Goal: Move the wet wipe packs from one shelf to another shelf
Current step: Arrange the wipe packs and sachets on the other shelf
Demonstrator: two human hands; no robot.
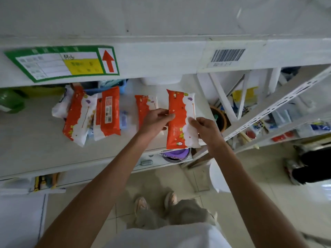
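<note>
Hands both grip one wet wipe pack [180, 120] above the front edge of the white shelf [35, 145]: I see the left hand [155, 122] pinching its orange side and the right hand [204, 129] pinching its white side. Further packs lie on that shelf: one just behind the left hand [143, 106], and a pile to the left [89, 113]

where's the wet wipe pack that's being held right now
In the head view, right of centre: the held pack is gripped by the left hand and right hand over the shelf's front edge, beside another pack.
</note>
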